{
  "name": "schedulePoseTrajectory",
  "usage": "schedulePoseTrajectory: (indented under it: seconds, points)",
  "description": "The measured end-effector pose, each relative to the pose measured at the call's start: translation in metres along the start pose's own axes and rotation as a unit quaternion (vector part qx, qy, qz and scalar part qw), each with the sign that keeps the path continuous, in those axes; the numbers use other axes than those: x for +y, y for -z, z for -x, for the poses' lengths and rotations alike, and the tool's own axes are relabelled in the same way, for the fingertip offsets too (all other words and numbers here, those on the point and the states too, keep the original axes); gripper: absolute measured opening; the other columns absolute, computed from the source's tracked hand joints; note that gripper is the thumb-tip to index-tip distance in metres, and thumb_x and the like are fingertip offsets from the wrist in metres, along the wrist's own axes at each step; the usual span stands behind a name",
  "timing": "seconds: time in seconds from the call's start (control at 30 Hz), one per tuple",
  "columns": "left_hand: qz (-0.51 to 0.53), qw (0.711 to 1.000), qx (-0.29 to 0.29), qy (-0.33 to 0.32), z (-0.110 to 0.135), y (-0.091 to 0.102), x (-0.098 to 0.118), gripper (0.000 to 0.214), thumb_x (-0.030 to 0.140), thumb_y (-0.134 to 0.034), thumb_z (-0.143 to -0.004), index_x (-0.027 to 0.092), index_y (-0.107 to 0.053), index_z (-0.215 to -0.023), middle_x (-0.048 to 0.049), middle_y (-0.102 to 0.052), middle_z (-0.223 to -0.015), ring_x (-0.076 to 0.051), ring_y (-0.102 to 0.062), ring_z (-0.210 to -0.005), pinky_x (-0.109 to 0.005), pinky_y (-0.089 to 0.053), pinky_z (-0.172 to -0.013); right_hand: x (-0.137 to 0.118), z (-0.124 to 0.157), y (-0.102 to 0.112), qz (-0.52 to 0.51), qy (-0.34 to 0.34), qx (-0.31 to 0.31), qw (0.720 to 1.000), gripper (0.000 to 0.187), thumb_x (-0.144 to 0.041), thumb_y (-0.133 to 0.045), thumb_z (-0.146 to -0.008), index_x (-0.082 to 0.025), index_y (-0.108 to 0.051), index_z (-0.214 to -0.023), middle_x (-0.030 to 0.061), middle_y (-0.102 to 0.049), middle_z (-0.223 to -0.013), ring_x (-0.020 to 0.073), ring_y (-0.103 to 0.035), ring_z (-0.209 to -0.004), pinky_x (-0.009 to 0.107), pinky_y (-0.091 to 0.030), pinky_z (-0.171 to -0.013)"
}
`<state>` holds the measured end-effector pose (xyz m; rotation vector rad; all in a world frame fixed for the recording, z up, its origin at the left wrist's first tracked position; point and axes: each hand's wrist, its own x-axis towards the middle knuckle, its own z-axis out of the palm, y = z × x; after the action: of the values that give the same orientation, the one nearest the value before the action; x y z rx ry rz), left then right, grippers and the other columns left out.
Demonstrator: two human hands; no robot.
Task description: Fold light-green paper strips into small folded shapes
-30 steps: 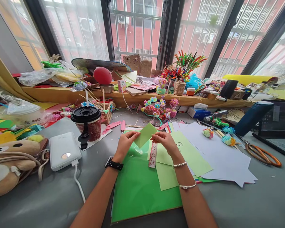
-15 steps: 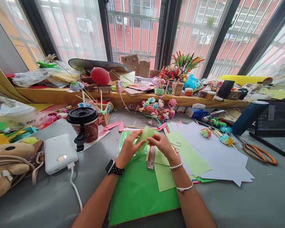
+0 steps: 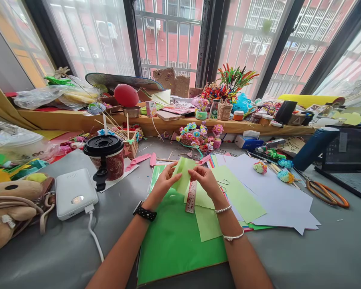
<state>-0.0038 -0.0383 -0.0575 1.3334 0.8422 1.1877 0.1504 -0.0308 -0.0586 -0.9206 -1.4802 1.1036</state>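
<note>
Two bare hands meet above a large green sheet, sharing one small piece of pale green paper. The left hand is partly open, its thumb and fingers holding the paper's left side; the right hand is curled, thumb and finger pinching the right edge. Held from both sides, the bent paper seems steadied so neither edge springs loose. A patterned ruler lies just below it, between the wrists, apparently within easy reach. Pale green sheets spread beneath and right of the right wrist, edges overlapping. The green sheet's near edge runs between the forearms. Left of the left forearm, grey tabletop gives elbow room up to a white power bank; a lidded cup stands left of the left hand, limiting sideways reach.
</note>
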Motion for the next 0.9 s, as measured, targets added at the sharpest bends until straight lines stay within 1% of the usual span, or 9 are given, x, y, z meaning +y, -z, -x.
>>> schedulePoseTrajectory:
  seconds: [0.1,0.17,0.3,0.4,0.5,0.57,0.63,0.73,0.9]
  points:
    - [0.027,0.998,0.047,0.024,0.001,0.002,0.000,0.046,0.030,-0.058,-0.066,0.015,-0.044,-0.107,-0.0087,-0.058,-0.100,-0.021,-0.055,-0.090,-0.031,-0.044,-0.076,0.003,-0.001,0.002,0.029,0.023,0.049,0.998,0.024,-0.037,-0.055,-0.067,-0.017,-0.047,-0.056,-0.0041,-0.046,-0.051,0.0094,-0.047,-0.050,0.022,-0.039,-0.049]
    - [0.014,0.997,0.063,0.033,0.002,0.002,-0.001,0.044,0.031,-0.058,-0.065,0.014,-0.046,-0.104,-0.0087,-0.060,-0.098,-0.021,-0.056,-0.087,-0.031,-0.046,-0.074,0.005,-0.002,0.001,0.046,0.032,0.066,0.996,0.022,-0.038,-0.055,-0.067,-0.017,-0.051,-0.062,-0.0023,-0.051,-0.057,0.0109,-0.050,-0.054,0.022,-0.040,-0.050]
    - [-0.059,0.997,0.044,0.010,0.002,-0.002,0.000,0.042,0.035,-0.056,-0.066,0.014,-0.050,-0.101,-0.0086,-0.061,-0.097,-0.021,-0.058,-0.082,-0.031,-0.048,-0.067,0.006,-0.001,-0.001,0.057,0.019,0.062,0.996,0.028,-0.040,-0.054,-0.067,-0.016,-0.056,-0.081,0.0040,-0.062,-0.078,0.0166,-0.056,-0.068,0.026,-0.045,-0.056]
    - [-0.142,0.988,0.027,-0.047,0.002,-0.005,0.003,0.037,0.037,-0.053,-0.069,0.014,-0.053,-0.098,-0.0082,-0.061,-0.095,-0.020,-0.058,-0.082,-0.030,-0.047,-0.069,0.004,0.000,-0.001,0.101,0.042,0.096,0.989,0.028,-0.038,-0.051,-0.070,-0.016,-0.058,-0.086,0.0066,-0.063,-0.082,0.0188,-0.057,-0.073,0.029,-0.046,-0.061]
    - [-0.232,0.962,0.067,-0.126,0.003,-0.006,0.010,0.032,0.036,-0.051,-0.071,0.016,-0.055,-0.096,-0.0061,-0.061,-0.096,-0.018,-0.057,-0.083,-0.028,-0.046,-0.072,-0.003,0.003,-0.002,0.153,0.103,0.117,0.976,0.022,-0.033,-0.049,-0.073,-0.018,-0.060,-0.085,0.0070,-0.063,-0.083,0.0191,-0.056,-0.075,0.030,-0.045,-0.065]
    - [-0.295,0.933,0.113,-0.171,0.005,-0.008,0.013,0.026,0.033,-0.050,-0.073,0.018,-0.057,-0.093,-0.0041,-0.062,-0.094,-0.016,-0.057,-0.082,-0.027,-0.045,-0.072,-0.008,0.005,-0.004,0.185,0.151,0.111,0.965,0.018,-0.030,-0.050,-0.073,-0.019,-0.061,-0.083,0.0065,-0.063,-0.082,0.0186,-0.056,-0.075,0.030,-0.044,-0.067]
    - [-0.349,0.902,0.144,-0.209,0.006,-0.010,0.015,0.021,0.030,-0.049,-0.074,0.018,-0.059,-0.088,-0.0030,-0.063,-0.088,-0.016,-0.057,-0.080,-0.026,-0.044,-0.071,-0.012,0.007,-0.007,0.210,0.185,0.102,0.955,0.016,-0.027,-0.049,-0.073,-0.019,-0.061,-0.080,0.0060,-0.063,-0.080,0.0183,-0.056,-0.075,0.030,-0.043,-0.069]
    - [-0.398,0.870,0.153,-0.248,0.009,-0.013,0.016,0.017,0.025,-0.048,-0.075,0.017,-0.060,-0.083,-0.0032,-0.065,-0.080,-0.015,-0.058,-0.075,-0.026,-0.043,-0.069,-0.016,0.009,-0.010,0.223,0.203,0.106,0.948,0.015,-0.026,-0.048,-0.074,-0.020,-0.061,-0.080,0.0052,-0.063,-0.080,0.0179,-0.056,-0.076,0.030,-0.043,-0.070]
    - [-0.422,0.851,0.145,-0.276,0.010,-0.017,0.015,0.016,0.023,-0.047,-0.076,0.018,-0.060,-0.083,-0.0033,-0.065,-0.081,-0.015,-0.058,-0.075,-0.026,-0.044,-0.069,-0.020,0.010,-0.011,0.212,0.211,0.125,0.946,0.016,-0.023,-0.047,-0.075,-0.021,-0.060,-0.085,0.0043,-0.062,-0.084,0.0175,-0.055,-0.081,0.030,-0.042,-0.075]
